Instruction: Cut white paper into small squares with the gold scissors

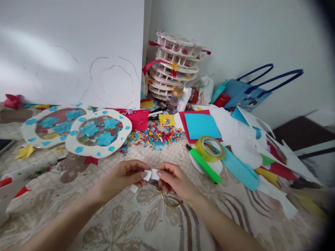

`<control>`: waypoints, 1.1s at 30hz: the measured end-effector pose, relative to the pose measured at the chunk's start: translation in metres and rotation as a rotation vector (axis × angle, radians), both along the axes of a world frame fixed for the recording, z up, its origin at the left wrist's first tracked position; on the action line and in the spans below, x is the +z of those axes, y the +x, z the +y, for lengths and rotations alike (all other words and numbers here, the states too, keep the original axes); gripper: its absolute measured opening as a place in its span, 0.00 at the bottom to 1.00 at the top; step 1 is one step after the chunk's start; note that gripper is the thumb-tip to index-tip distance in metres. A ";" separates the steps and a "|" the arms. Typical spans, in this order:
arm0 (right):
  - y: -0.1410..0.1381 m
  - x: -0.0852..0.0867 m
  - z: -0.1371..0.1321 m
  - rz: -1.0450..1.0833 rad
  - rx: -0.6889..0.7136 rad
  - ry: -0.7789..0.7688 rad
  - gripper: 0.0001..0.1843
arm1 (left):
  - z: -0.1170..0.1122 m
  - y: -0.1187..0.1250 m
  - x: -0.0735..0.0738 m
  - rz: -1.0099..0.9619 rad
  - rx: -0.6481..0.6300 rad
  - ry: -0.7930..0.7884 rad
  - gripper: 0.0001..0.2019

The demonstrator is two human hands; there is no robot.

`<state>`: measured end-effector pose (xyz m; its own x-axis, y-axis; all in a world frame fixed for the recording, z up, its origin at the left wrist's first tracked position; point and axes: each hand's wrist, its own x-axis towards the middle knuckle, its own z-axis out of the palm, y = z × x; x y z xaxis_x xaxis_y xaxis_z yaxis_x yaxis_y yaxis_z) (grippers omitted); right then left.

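My left hand (134, 174) pinches a small white piece (148, 175), which looks like paper or foam. Close beside it, my right hand (171, 177) grips another small white piece (155, 174); whether the two are joined I cannot tell. Both hands hover low over the patterned tablecloth (123, 223). Another small white piece (133, 188) shows just under my left fingers. A gold bangle (171, 202) hangs at my right wrist. Beyond the hands is a heap of coloured paper snippets (157, 136).
Two white rings with blue paper flowers (98, 132) lie left. On the right are a green cutter (205, 166), a yellow tape roll (209, 149), blue paper (202, 125) and white scraps. A tiered white structure (178, 66), a jar (175, 101) and a blue bag (243, 92) stand behind.
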<state>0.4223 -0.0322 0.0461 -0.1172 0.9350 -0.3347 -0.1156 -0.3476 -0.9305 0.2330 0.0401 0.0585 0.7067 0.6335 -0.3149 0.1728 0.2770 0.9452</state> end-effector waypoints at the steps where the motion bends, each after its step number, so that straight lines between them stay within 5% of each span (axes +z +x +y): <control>1: 0.002 0.000 0.000 -0.004 0.000 -0.008 0.15 | 0.002 -0.002 0.001 0.045 -0.001 0.066 0.11; 7: 0.006 0.001 -0.003 -0.101 0.103 0.016 0.13 | 0.008 -0.012 0.010 0.363 -0.045 0.671 0.08; 10: 0.005 0.001 -0.005 -0.164 0.183 0.066 0.11 | 0.001 -0.010 0.014 0.379 0.013 0.798 0.07; 12: 0.004 0.002 -0.007 -0.220 0.218 0.111 0.11 | -0.006 -0.006 0.014 0.334 0.030 0.740 0.07; 16: 0.000 0.006 -0.009 -0.259 0.247 0.185 0.12 | -0.015 0.003 0.010 0.116 -0.050 0.358 0.09; 21: 0.003 0.014 -0.008 -0.260 0.143 0.185 0.15 | -0.016 0.007 0.004 0.010 -0.034 0.104 0.09; 28: 0.031 0.033 -0.019 -1.151 0.423 0.337 0.08 | -0.014 0.006 0.003 -0.070 0.124 -0.092 0.10; 33: 0.028 0.023 -0.026 -1.326 0.547 0.358 0.09 | -0.011 0.006 0.004 -0.116 0.161 -0.204 0.12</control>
<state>0.4507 -0.0585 0.0695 -0.2741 0.9305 -0.2428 0.9352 0.1990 -0.2929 0.2385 0.0288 0.0622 0.6408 0.6725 -0.3703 0.0050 0.4787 0.8779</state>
